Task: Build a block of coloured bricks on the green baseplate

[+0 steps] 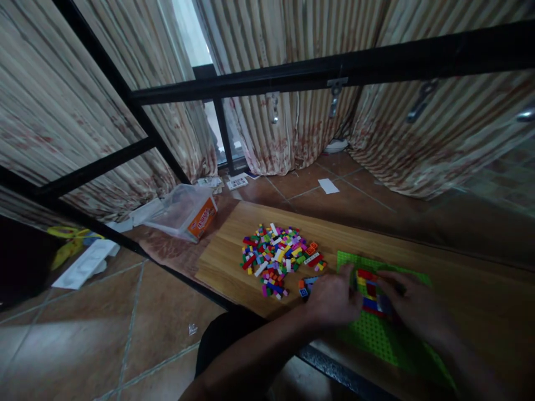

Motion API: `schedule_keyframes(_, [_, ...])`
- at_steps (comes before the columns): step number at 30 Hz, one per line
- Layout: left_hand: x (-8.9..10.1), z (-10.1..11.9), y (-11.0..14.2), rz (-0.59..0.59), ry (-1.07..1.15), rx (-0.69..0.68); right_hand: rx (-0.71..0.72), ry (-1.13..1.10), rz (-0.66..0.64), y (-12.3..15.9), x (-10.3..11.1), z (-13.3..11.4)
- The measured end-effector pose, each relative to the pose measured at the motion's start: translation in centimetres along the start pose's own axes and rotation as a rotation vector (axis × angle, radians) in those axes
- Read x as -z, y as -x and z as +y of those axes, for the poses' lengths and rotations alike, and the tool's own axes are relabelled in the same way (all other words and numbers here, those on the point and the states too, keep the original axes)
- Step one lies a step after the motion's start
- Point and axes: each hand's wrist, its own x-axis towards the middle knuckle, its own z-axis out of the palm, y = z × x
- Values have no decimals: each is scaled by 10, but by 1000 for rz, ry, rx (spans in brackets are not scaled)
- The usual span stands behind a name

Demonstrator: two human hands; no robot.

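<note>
A structure of toy building bricks (369, 291) in red, yellow, blue and white sits on a green studded baseplate (378, 337). My left hand (335, 295) is at its left side, fingers curled against it and somewhat blurred. From the right, my right hand (412, 303) grips the structure, thumb and fingers at its side; a small piece inside the grip cannot be made out. A large pile of loose multicoloured bricks (278, 253) lies left of the baseplate. A few joined bricks (304, 288) in orange and blue lie beside my left wrist.
The pile and baseplate rest on a wooden board (225, 245). A clear plastic box (178, 209) with an orange label stands beyond its left end. Black metal bars (292, 81) cross in front of striped curtains (259, 44). A white card (328, 186) lies on the tiled floor.
</note>
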Motion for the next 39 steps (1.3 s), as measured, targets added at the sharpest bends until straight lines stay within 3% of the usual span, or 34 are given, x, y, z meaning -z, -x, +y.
schedule_keyframes(3, [18,-3,-4,48,-92,19,11,-7,10,0,0,3])
schedule_keyframes(10, [71,-27,-16,347,-213,148,-17,2,-12,0,2,-1])
schedule_keyframes(14, [82,-42,-24,435,-395,144,5,1,8,1,2,-2])
schedule_keyframes(20, [78,-47,-30,253,-541,148,48,0,9,2,2,-3])
schedule_keyframes(25, [85,-47,-25,225,-479,142,41,0,1,1,1,-6])
schedule_keyframes(33, [98,-39,-19,-49,163,-34,17,-1,12,2,4,-17])
schedule_keyframes(37, [84,-32,-17,-213,478,82,-4,-19,86,4,6,-24])
schedule_keyframes(39, [75,-29,-16,-262,527,135,30,-37,139,4,8,-29])
